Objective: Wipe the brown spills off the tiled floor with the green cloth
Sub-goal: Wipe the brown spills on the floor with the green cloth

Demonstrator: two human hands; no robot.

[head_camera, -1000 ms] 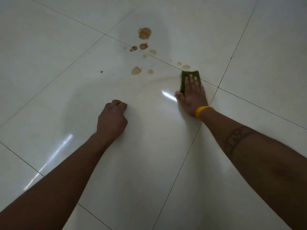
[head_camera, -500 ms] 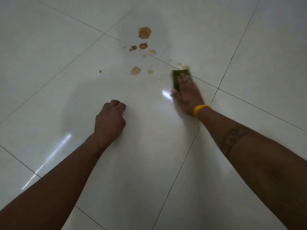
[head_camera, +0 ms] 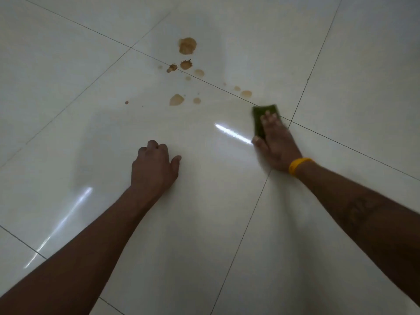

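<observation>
Head view: mid-wipe, right hand presses flat-fingered on the green cloth just below the brown spills, left hand fisted empty on the floor; next, I judge, push the cloth up across them.

Yellow wristband at about 3 o'clock from frame centre, snug round a wrist. Dark tattoo, blurred, on the forearm toward 4 o'clock. Bright light streak reflected on the gloss just up and right of centre. Second, longer streak at 8 o'clock, running diagonally. Thin dark grout lines cross the view diagonally.
</observation>
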